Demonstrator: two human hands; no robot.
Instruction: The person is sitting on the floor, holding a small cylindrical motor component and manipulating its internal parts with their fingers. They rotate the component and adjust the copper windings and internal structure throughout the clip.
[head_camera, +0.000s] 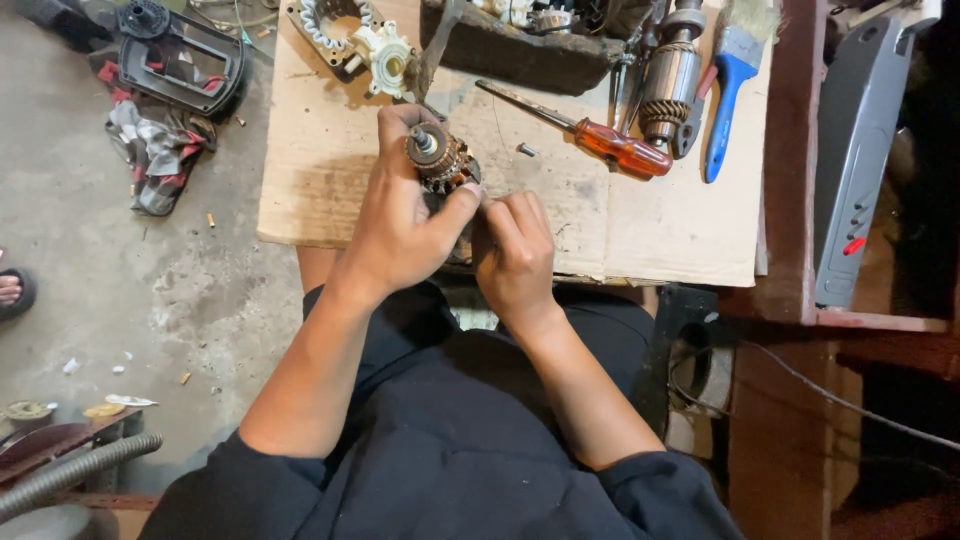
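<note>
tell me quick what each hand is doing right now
Left hand: closed around the motor armature, holding it upright over the cardboard sheet.
Right hand: fingers curled, pinching at the armature's side; what it grips cannot be told.

The person wears a dark, near-black top whose sleeves are pushed up past the elbows, bunched in soft folds at the lower left and lower right of the frame. Both forearms are bare. The left hand (400, 225) and right hand (515, 255) are bare too, without gloves, rings or a watch. Dark fabric also covers the lap at centre.
</note>
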